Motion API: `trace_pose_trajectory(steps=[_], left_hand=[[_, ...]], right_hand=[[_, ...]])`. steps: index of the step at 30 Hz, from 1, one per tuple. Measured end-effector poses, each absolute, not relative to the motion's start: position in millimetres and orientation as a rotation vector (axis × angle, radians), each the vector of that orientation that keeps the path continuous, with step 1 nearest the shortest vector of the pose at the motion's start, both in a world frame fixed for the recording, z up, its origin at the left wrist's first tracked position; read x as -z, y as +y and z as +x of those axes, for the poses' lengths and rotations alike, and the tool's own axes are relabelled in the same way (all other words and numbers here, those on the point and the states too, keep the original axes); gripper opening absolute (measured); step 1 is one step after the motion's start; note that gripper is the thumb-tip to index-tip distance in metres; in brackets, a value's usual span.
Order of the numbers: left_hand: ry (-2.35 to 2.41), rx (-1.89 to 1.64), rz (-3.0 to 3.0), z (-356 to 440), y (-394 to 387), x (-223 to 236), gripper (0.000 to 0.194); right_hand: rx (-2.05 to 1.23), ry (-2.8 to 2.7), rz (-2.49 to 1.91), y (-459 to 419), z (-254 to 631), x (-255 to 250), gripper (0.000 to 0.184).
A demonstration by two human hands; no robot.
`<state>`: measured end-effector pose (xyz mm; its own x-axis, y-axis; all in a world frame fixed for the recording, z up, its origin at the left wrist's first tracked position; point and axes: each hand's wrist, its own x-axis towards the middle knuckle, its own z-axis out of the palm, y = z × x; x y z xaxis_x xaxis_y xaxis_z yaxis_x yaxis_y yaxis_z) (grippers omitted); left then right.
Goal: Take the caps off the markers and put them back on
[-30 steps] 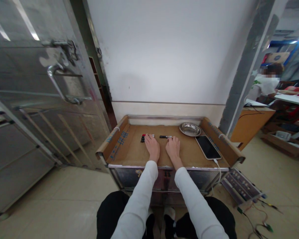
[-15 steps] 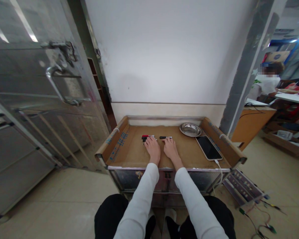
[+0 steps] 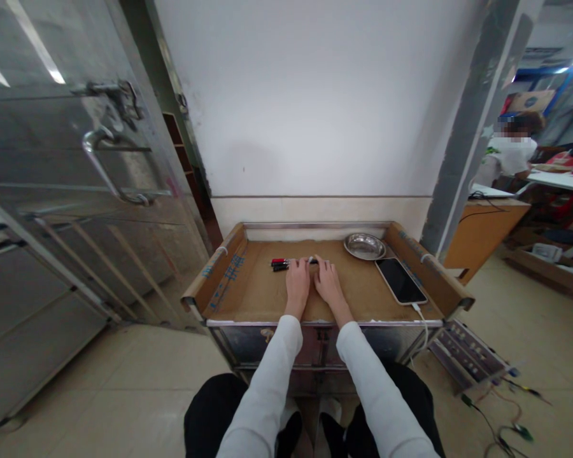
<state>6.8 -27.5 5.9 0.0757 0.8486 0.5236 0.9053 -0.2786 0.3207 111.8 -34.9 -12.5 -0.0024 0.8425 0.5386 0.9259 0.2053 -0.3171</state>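
Observation:
On the cardboard-lined top (image 3: 255,299) of a small cart, a red pen (image 3: 277,261) and black pens (image 3: 281,268) lie side by side. My left hand (image 3: 298,286) rests over their right ends, its fingers together and bent downward; what is under the fingertips is hidden. My right hand (image 3: 329,286) is close beside it, fingertips closed on a dark pen (image 3: 314,261), which shows only in part between the two hands. A light-coloured end of that pen appears close to my left index finger.
A round steel dish (image 3: 364,246) stands at the back right, touching or nearly touching a phone (image 3: 401,281) with a white cable. Raised cardboard sides (image 3: 213,264) border the cart top. A metal door (image 3: 124,146) is at left; a person (image 3: 513,152) sits far right.
My left hand has shifted right, uncovering more of the red and black pens. My right hand has moved up slightly onto the separate dark pen, and the hands are nearer each other.

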Motion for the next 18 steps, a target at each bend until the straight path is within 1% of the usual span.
trace_pose_trajectory(steps=[2, 4, 7, 10, 12, 14, 18], left_hand=[[-1.660, 1.046, -2.435, 7, -27, -6, 0.023], [-1.551, 1.132, -2.561, 8, -26, -4, 0.019], [-1.468, 1.430, -2.577, 11, -23, -1, 0.015], [-1.397, 1.765, -2.456, 11, -19, 2, 0.023], [-1.374, 1.902, -2.397, 11, -17, 2, 0.028], [-1.376, 1.954, -2.363, 9, -16, 3, 0.028], [-1.454, 1.934, -2.262, 5, -15, 3, 0.023]], right_hand=[[0.176, -1.810, -1.663, -36, 113, 12, 0.046], [0.181, -1.771, -1.711, -37, 114, 12, 0.038], [0.194, -1.745, -1.799, -38, 115, 12, 0.027], [0.198, -1.743, -1.846, -38, 116, 13, 0.024], [0.188, -1.765, -1.838, -37, 117, 14, 0.024], [0.163, -1.794, -1.813, -36, 117, 16, 0.024], [0.110, -1.785, -1.762, -34, 120, 20, 0.024]])
